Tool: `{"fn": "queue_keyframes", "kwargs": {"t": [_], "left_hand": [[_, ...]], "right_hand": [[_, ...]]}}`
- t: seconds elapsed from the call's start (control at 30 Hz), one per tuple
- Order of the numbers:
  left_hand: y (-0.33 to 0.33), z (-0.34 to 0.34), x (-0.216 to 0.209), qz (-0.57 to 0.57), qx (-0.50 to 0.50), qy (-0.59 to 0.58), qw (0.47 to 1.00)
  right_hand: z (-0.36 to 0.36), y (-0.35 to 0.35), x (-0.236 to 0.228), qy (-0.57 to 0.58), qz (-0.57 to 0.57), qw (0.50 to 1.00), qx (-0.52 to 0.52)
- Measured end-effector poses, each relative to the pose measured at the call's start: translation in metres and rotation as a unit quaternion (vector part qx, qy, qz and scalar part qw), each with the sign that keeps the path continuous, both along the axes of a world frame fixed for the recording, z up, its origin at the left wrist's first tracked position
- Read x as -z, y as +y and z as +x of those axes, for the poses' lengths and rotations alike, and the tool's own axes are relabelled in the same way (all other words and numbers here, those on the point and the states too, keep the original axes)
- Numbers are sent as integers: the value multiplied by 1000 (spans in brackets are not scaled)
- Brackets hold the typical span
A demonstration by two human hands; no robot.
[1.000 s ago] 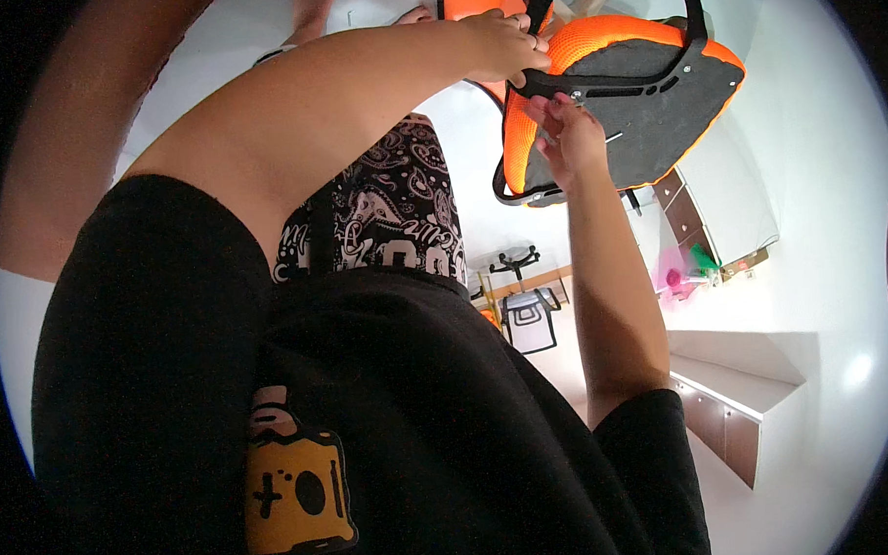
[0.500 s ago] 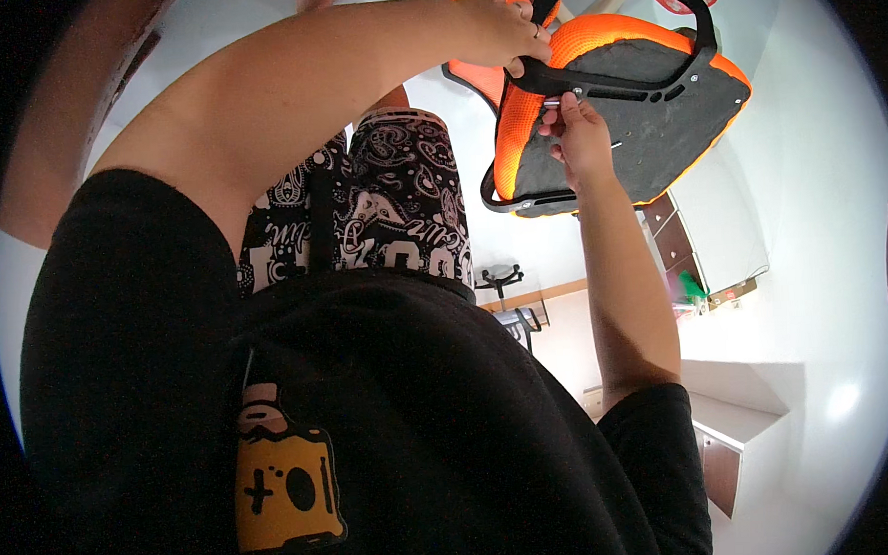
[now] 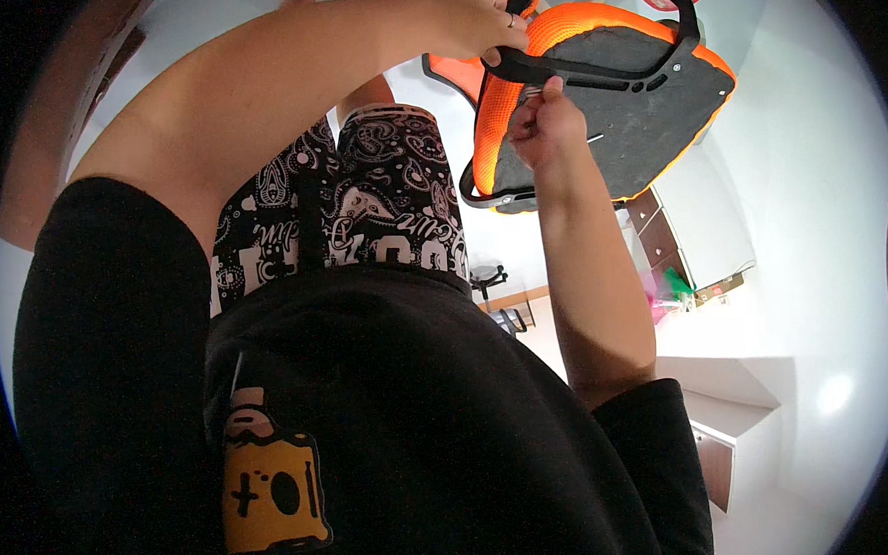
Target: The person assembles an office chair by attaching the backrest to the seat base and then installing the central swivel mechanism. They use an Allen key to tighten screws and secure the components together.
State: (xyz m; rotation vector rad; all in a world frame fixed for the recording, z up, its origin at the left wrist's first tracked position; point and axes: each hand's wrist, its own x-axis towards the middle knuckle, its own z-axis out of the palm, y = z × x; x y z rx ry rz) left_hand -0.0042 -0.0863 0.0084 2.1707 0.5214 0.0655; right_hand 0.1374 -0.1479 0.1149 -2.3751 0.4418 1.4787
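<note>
An orange mesh chair seat [image 3: 497, 119] is tipped over so its black underside [image 3: 653, 104] faces me. My left hand [image 3: 479, 24], with a ring on one finger, is closed around the black armrest [image 3: 554, 75] at its near left end. Just below that bar, my right hand [image 3: 553, 122] is held against the underside with its fingers curled. A thin silvery metal piece [image 3: 532, 93] shows partly between those fingers; its kind is hard to make out. Beside the right hand, a slim metal bolt [image 3: 597, 137] sticks out of the underside.
A second black armrest [image 3: 500, 199] runs along the lower left of the seat. An orange panel with a black rim [image 3: 454, 78] lies behind. Brown-fronted drawers [image 3: 658, 236], a green bag [image 3: 676, 281], a black wheeled base [image 3: 490, 276] and a white cabinet [image 3: 728, 414] stand farther off.
The chair and both hands appear shifted slightly left and up. My right hand has turned at the wrist, and the metal piece in its fingers is now more hidden.
</note>
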Motion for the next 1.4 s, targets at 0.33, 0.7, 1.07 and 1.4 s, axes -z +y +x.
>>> {"fn": "queue_keyframes", "kwargs": {"t": [0.33,0.7,1.07,1.4], "left_hand": [[-20,8,0,4,-23,4,1000],[-15,19,2,-1,-6,28,1000],[-12,27,-6,-8,-34,47,998],[0,41,-5,-21,-29,74,997]], "right_hand": [[25,-47,-7,-184,39,748,-636],[82,6,2,-206,310,342,-863],[75,-33,40,-366,383,545,-650],[53,-13,41,-424,373,707,-425]]}}
